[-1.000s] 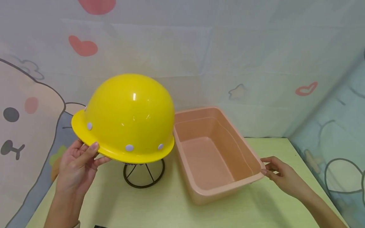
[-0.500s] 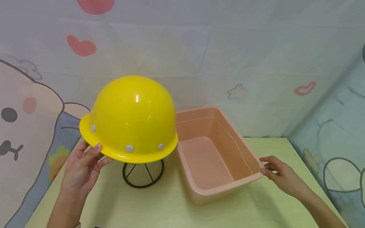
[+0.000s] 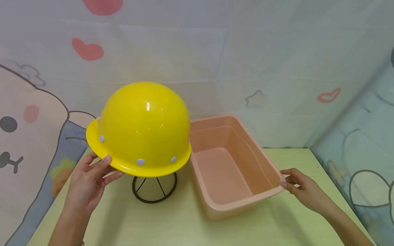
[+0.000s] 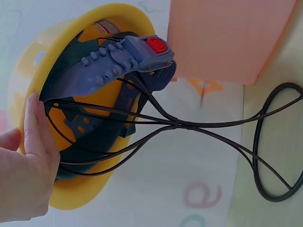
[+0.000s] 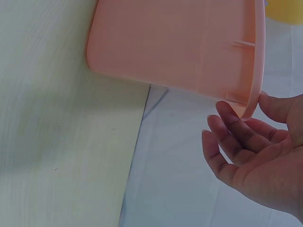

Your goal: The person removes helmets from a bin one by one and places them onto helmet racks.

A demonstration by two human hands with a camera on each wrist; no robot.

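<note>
Pinching the brim of the yellow helmet (image 3: pixel 143 128), the left hand (image 3: pixel 87 182) has its thumb on top of the rim and its fingers beneath; that grip sits at the helmet's lower left edge. From the left wrist view the helmet sits over a black wire stand (image 4: pixel 265 142), dome up, with its dark inner harness facing down around the wires. The right hand (image 3: pixel 303 191) has its grip at the near right corner of the pink basin (image 3: pixel 227 164): thumb over the rim, fingers loosely curled just under the lip. The basin lies immediately right of the helmet, its long axis running away from the person, open side up and holding nothing. Both stand on a pale green surface (image 3: pixel 172 222), backed by a cartoon-printed cloth (image 3: pixel 215 51) hung behind and to the sides.
</note>
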